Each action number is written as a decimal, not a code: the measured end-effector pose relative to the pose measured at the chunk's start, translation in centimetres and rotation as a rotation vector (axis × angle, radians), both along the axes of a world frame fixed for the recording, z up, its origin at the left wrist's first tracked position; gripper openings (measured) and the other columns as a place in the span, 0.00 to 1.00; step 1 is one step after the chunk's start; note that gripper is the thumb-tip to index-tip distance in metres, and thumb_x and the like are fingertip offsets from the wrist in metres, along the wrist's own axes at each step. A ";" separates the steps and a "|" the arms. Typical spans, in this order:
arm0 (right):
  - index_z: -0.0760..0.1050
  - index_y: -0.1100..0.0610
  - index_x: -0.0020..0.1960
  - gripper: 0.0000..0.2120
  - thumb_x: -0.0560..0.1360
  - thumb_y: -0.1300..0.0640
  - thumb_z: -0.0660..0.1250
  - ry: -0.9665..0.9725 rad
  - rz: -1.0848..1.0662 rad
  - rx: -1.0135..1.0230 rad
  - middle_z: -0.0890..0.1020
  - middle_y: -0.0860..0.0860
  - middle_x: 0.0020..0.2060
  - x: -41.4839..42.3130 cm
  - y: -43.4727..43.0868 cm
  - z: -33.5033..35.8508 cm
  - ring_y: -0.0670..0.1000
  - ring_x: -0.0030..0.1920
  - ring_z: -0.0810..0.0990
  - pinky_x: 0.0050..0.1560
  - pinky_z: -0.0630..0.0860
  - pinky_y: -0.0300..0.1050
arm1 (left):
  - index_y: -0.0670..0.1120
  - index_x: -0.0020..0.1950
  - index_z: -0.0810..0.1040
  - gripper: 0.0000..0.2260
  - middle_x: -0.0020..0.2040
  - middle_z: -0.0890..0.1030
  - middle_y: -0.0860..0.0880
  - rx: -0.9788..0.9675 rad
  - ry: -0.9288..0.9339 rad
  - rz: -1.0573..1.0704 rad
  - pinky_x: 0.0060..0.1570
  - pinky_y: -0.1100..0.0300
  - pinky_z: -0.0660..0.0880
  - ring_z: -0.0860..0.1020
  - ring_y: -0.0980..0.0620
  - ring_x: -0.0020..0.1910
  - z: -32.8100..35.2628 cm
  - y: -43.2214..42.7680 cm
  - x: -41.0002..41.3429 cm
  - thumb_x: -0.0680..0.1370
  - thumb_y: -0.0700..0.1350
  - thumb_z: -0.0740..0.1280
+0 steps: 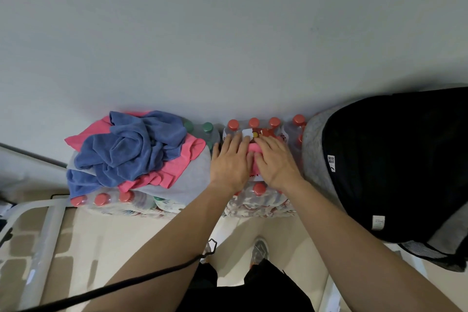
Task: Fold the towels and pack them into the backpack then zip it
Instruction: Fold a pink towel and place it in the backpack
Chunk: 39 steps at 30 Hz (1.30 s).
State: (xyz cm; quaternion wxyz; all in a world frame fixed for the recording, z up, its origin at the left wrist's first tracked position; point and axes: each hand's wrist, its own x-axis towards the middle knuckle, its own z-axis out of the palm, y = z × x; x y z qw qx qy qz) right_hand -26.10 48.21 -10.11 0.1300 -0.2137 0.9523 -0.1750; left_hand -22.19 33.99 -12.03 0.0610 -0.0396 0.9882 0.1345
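Both hands flat, palms down, fingers spread, pressing a small pink towel (254, 157) that lies on a shrink-wrapped pack of red-capped bottles (260, 204) at centre frame. Left hand (231, 163) covers the towel's 9 o'clock side; right hand (276, 161) covers its 3 o'clock side; only a narrow pink strip shows between them. Neither hand grips; both lie open on the cloth. Whether the towel is fully folded cannot be told, most of it being hidden. At 9 o'clock from the hands, a loose heap: crumpled blue towel (131, 149) on top, second pink towel (174, 167) under it, grey towel (187, 182) at the bottom, all resting on another bottle pack (114, 201) with some green caps (207, 127) behind. At 3 o'clock, just beside the bottles, the backpack (395, 159), black with a grey edge, white labels showing. Pale wall (228, 33) behind at 12 o'clock. At 6 o'clock, tiled floor (114, 235) and one shoe (259, 252).
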 end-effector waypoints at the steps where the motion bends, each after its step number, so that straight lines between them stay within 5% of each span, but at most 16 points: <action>1: 0.64 0.55 0.75 0.31 0.79 0.44 0.40 0.044 0.003 0.024 0.68 0.53 0.73 0.2 0.2 -0.6 0.53 0.74 0.63 0.76 0.56 0.54 | 0.52 0.78 0.58 0.23 0.80 0.57 0.50 -0.011 0.000 -0.004 0.75 0.43 0.51 0.52 0.46 0.79 -0.2 0.0 0.0 0.84 0.56 0.46; 13: 0.58 0.51 0.78 0.26 0.82 0.46 0.42 0.165 -0.022 0.218 0.63 0.54 0.76 0.5 0.3 -2.8 0.57 0.76 0.60 0.74 0.61 0.60 | 0.54 0.79 0.56 0.23 0.80 0.54 0.48 -0.062 0.016 -0.045 0.75 0.41 0.47 0.48 0.45 0.79 -1.5 -0.2 -0.8 0.83 0.55 0.46; 21: 0.56 0.50 0.76 0.23 0.83 0.45 0.49 -0.020 0.073 0.265 0.56 0.50 0.78 0.2 0.0 0.2 0.54 0.79 0.48 0.77 0.45 0.62 | 0.54 0.76 0.61 0.21 0.78 0.59 0.53 0.133 -0.098 -0.146 0.75 0.42 0.46 0.50 0.46 0.79 0.8 -1.9 -0.3 0.82 0.53 0.52; 23: 0.59 0.52 0.73 0.23 0.80 0.49 0.58 -0.032 0.105 0.298 0.61 0.50 0.75 0.1 -0.7 1.9 0.54 0.78 0.52 0.77 0.46 0.62 | 0.52 0.70 0.67 0.22 0.73 0.67 0.52 0.113 -0.090 -0.175 0.74 0.42 0.47 0.57 0.45 0.76 1.9 -2.4 -0.2 0.77 0.52 0.59; 25: 0.64 0.51 0.65 0.19 0.76 0.55 0.63 -0.016 0.122 0.333 0.73 0.51 0.66 0.1 -1.3 3.5 0.53 0.71 0.67 0.76 0.50 0.59 | 0.50 0.64 0.70 0.20 0.64 0.74 0.51 0.102 -0.118 -0.200 0.73 0.42 0.47 0.67 0.46 0.69 3.2 -2.8 -0.3 0.73 0.50 0.63; 28: 0.69 0.47 0.59 0.16 0.73 0.51 0.68 -0.086 0.115 0.359 0.80 0.48 0.53 0.6 -1.4 5.8 0.54 0.59 0.77 0.68 0.64 0.54 | 0.48 0.59 0.70 0.16 0.55 0.78 0.49 0.070 -0.187 -0.297 0.67 0.46 0.59 0.76 0.46 0.56 5.0 -3.2 -0.3 0.72 0.49 0.65; 32: 0.76 0.41 0.54 0.10 0.73 0.47 0.70 -0.227 0.005 0.160 0.79 0.43 0.43 2.2 0.7 8.0 0.50 0.48 0.80 0.46 0.75 0.45 | 0.50 0.50 0.74 0.07 0.47 0.79 0.51 0.246 -0.223 -0.366 0.43 0.57 0.72 0.79 0.49 0.46 7.0 -4.1 -0.3 0.74 0.47 0.69; 39: 0.77 0.50 0.54 0.18 0.70 0.43 0.75 -0.230 -0.358 -0.180 0.79 0.46 0.47 5.9 5.6 11.6 0.48 0.46 0.79 0.44 0.76 0.44 | 0.53 0.50 0.80 0.08 0.43 0.80 0.56 0.518 -0.187 -0.534 0.44 0.57 0.74 0.77 0.57 0.43 10.8 -2.1 -1.8 0.73 0.53 0.72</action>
